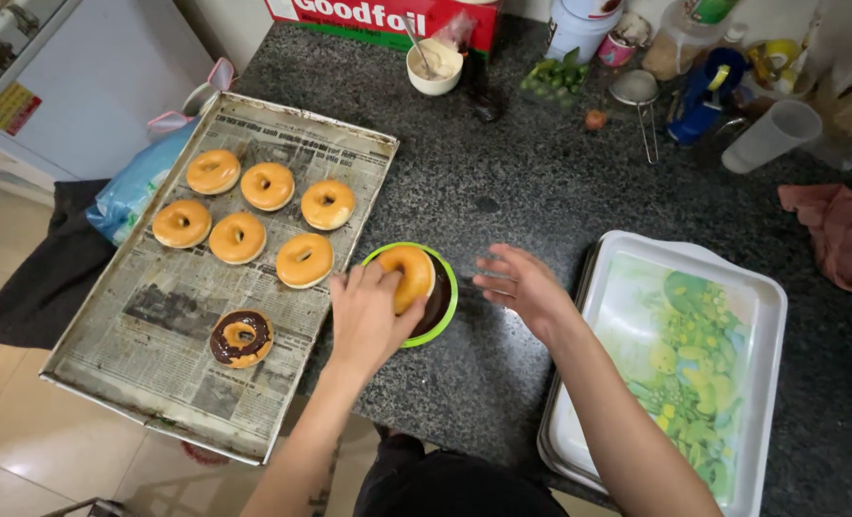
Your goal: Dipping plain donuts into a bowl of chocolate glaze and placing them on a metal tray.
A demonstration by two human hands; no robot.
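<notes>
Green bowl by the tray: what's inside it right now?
The green bowl holds a plain doughnut, pressed down by the left hand. A dark, glossy strip shows at the bowl's right side, likely chocolate glaze. The doughnut's underside and the bowl's bottom are covered.

A newspaper-lined tray (158, 369) bears 6 plain doughnuts (237, 237) and 1 chocolate-glazed doughnut (240, 338).

Left hand (369, 311) clasped — right hand (522, 285) splayed

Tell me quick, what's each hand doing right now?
Left hand: closed on a plain doughnut in the green bowl.
Right hand: open, empty, fingers spread above the counter.
</notes>
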